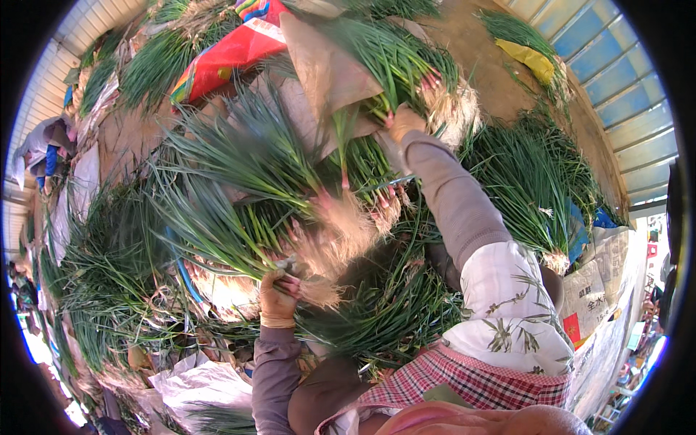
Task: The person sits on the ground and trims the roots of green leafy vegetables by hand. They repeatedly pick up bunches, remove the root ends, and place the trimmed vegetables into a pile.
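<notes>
My left hand [278, 302], in a thin tan glove, grips a small bunch of green onions [253, 261] near their pinkish bases. Their pale roots stick out to the right and their leaves fan to the upper left. Farther off, my right hand [406, 122] closes around the pink base of green onion stalks [389, 103], beside a larger pile with dense pale roots [451, 106]. Between the hands lies a thick bundle of green onions [321, 193], roots toward me. A blue strap [189, 280] runs by the rooty bundle left of my left hand.
Loose green leaves [391, 310] heap up before my knees. A red woven sack [234, 60] and a brown paper sheet [326, 65] lie ahead. More green onions [533, 179] rest at right, near a printed sack [592, 283]. Another person [46, 141] is at far left.
</notes>
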Action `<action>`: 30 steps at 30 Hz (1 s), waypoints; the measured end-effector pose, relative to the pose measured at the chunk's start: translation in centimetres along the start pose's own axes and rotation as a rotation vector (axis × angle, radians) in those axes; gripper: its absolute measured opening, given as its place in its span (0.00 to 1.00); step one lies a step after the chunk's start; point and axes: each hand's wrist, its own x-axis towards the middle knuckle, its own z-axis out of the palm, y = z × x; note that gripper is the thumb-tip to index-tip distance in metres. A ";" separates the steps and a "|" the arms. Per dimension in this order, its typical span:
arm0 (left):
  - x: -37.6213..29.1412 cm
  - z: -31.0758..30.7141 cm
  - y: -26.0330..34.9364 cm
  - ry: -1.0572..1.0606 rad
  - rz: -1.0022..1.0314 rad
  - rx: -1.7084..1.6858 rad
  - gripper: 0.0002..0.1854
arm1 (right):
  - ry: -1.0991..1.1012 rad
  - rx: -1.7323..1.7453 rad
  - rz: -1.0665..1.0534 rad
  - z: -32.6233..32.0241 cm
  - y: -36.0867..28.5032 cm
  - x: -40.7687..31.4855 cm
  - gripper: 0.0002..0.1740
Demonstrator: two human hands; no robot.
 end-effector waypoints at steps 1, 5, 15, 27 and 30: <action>-0.3 0.6 0.1 -0.009 0.001 -0.021 0.12 | -0.061 0.143 0.041 0.2 -0.8 -0.8 0.36; -1.2 2.7 0.9 -0.051 0.018 -0.132 0.10 | -0.383 0.385 -0.259 -0.7 -4.9 -7.3 0.18; -3.8 3.0 1.4 0.069 0.228 -0.131 0.10 | -0.648 0.229 -0.583 -0.3 -9.5 -20.2 0.24; -3.2 -4.2 1.5 -0.073 0.222 -0.143 0.10 | -0.312 -0.328 -0.295 -4.6 -1.1 -18.0 0.35; -2.8 -7.9 0.5 -0.101 0.114 -0.134 0.08 | -0.232 -0.596 -0.373 -4.6 -1.4 -23.9 0.37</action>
